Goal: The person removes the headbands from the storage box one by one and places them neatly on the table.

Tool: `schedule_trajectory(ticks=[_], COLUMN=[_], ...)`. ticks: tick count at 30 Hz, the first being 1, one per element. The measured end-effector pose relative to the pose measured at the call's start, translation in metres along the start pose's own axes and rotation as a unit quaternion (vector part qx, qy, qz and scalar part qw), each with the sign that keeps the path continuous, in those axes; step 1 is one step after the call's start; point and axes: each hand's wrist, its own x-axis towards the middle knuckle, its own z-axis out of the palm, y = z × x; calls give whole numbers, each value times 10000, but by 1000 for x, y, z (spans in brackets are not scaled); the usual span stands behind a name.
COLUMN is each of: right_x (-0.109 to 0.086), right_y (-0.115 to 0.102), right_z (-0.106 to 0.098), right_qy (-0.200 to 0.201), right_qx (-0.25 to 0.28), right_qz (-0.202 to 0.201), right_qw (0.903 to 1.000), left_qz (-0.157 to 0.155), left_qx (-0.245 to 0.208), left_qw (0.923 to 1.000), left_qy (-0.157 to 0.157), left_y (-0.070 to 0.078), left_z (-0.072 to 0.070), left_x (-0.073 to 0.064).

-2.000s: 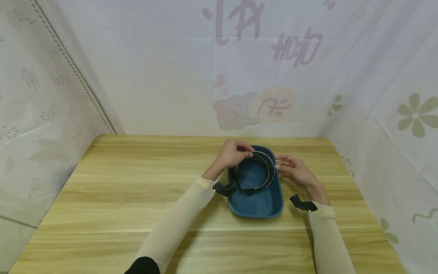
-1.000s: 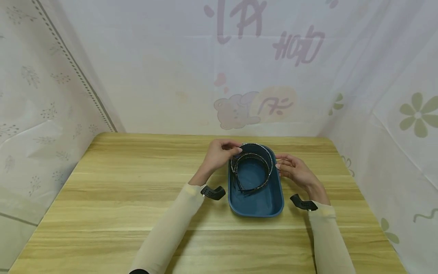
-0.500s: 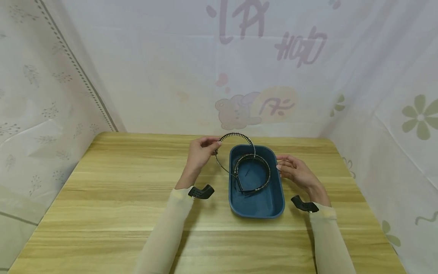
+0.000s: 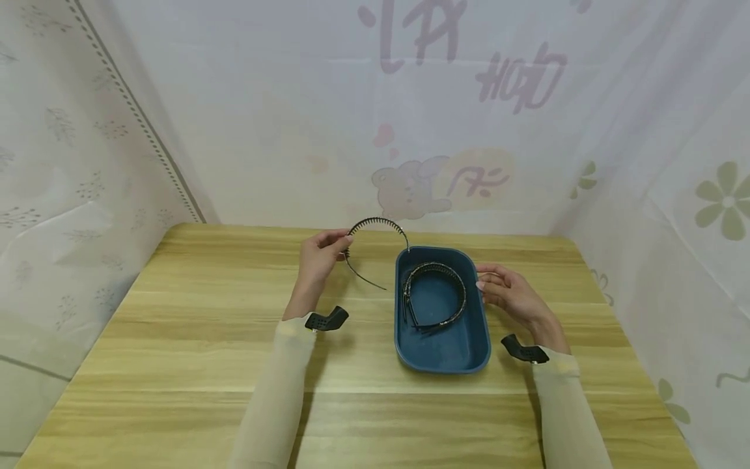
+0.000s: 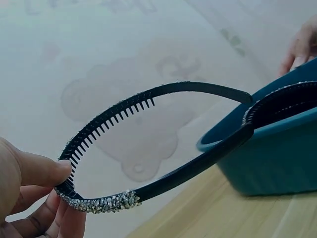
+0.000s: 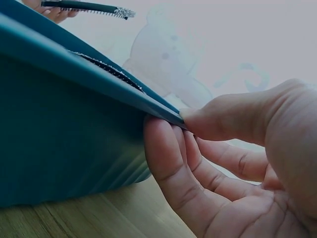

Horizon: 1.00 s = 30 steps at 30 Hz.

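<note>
My left hand [image 4: 319, 259] pinches a black toothed headband [image 5: 190, 171] at its arch, between thumb and fingers. Silvery, glittering grains cover part of the band's outside. In the head view the band is held up left of a blue plastic basin [image 4: 442, 361], its two ends pointing toward it. More dark, glittery headbands [image 4: 463, 306] lie together inside the basin; how many is hard to tell. On the basin's right side, my right hand [image 4: 515, 296] pinches the rim, thumb on top and fingers beneath, plain in the right wrist view.
The basin stands on a wood-grain table [image 4: 193, 326], right of its middle. A pale printed cloth [image 4: 281, 130] hangs behind the table and along both sides. Black wrist mounts [image 4: 327, 319] sit on both cream sleeves [image 4: 275, 397].
My left hand has drawn one headband up out of the basin and away to the left. The other headbands stay inside. My right hand keeps its place at the rim.
</note>
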Motion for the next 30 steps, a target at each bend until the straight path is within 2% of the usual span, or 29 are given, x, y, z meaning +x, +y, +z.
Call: schedule_trajectory(ticks=[5,11,14,23,26,30], right_x=[0,0,0,1,0,0], right_y=[-2,-2,-1,0,0,1], right_z=[-1,0,0,1,1,-1], right_qy=[29,21,13,-14,-22,-35], right_qx=[-122,-69,-14,-61,-34,-3], right_qz=[39,64,82,21,6,-33], right_qw=[9999,10000,10000,10000,10000,10000], left_qz=[-187,-263,-432,-739,-763,-628], left_qx=[-194,-260,-260,-238,-195,12], left_qw=[9996,9985,9970,9910,9909,9923], left_qy=[75,407,579,1087,1095,1067], left_y=[-5,-15,-21,-37,-39,-41], left_z=[-12,-23,-27,-30,-30,-28], left_x=[4,8,9,13,13,15])
